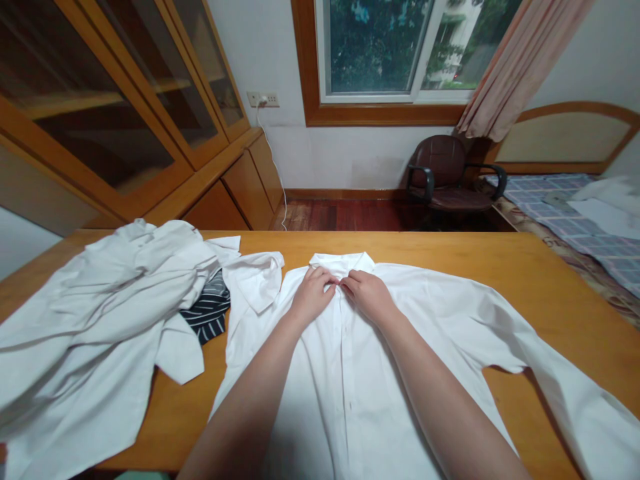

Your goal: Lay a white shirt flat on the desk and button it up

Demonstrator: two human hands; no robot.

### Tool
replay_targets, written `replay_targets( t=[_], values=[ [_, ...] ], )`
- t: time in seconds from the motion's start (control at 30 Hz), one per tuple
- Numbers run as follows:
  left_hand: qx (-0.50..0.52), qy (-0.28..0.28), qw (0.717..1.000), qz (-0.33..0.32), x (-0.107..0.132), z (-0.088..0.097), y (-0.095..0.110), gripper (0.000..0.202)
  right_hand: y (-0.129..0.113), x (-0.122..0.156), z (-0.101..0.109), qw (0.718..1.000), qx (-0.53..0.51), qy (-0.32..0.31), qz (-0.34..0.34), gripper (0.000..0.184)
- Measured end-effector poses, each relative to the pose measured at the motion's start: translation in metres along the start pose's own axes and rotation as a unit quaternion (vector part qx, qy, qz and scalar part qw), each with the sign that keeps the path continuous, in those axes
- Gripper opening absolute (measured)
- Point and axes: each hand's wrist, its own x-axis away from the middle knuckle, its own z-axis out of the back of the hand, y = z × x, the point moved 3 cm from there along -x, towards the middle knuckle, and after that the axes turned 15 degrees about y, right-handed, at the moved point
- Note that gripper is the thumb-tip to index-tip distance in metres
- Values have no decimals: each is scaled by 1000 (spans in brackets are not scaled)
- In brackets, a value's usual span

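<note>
A white button-up shirt (425,313) lies face up on the wooden table (550,267), collar away from me, its right sleeve stretched toward the table's right edge. My left hand (313,293) and my right hand (367,293) meet just below the collar (341,262). Both pinch the shirt's front placket at the top button, fingertips touching each other. The button itself is hidden under the fingers.
A heap of white shirts (100,313) covers the table's left part, with a dark striped garment (210,311) tucked under it. Beyond the table stand a brown armchair (447,177), a wooden cabinet (150,133), a window and a bed (575,213).
</note>
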Motion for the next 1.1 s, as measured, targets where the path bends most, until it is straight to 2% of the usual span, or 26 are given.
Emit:
replay_targets(
  t=[0.23,0.47,0.8,0.97,1.1],
  values=[
    [-10,2,1000,-9,2,0,2,13,-1,1,-2,1000,-6,2,5,15],
    [10,31,999,-13,1,5,7,16,0,2,4,998,-44,51,1,18],
    [125,9,992,27,-2,5,5,7,-2,4,11,989,-111,94,5,24],
    [153,12,988,35,-4,8,6,6,-1,4,14,975,-195,104,-22,19],
    [160,11,987,26,-4,9,7,7,3,5,12,953,-268,120,-70,12]
  ],
)
